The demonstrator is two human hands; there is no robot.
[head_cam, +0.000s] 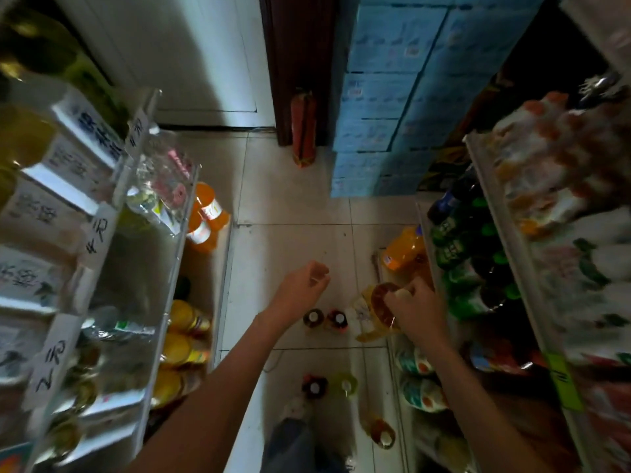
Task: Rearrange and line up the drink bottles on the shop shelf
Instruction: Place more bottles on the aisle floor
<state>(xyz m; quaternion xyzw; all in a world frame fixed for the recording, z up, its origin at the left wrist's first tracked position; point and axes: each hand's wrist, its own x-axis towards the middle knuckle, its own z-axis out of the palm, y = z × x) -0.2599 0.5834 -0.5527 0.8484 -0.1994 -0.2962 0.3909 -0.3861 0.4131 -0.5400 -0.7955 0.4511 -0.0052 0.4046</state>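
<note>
I look down a narrow shop aisle. My right hand (415, 307) grips the top of a large amber drink bottle (380, 307) at the foot of the right shelf (505, 233). My left hand (304, 285) hovers over the floor with its fingers loosely curled, holding nothing. Two small dark bottles (326, 319) stand on the tiles between my hands. Two more small bottles (329, 385) stand nearer to me, and another amber one (380, 433) beside them. Green-capped dark bottles (471, 264) fill the right shelf's lower level.
An orange soda bottle (403, 247) lies at the right shelf's base. The left shelf (177, 240) carries orange bottles (205, 216), yellow bottles (184, 339) and price tags. Blue cartons (382, 107) are stacked at the aisle's end, beside a red extinguisher (303, 128). My leg (293, 445) is below.
</note>
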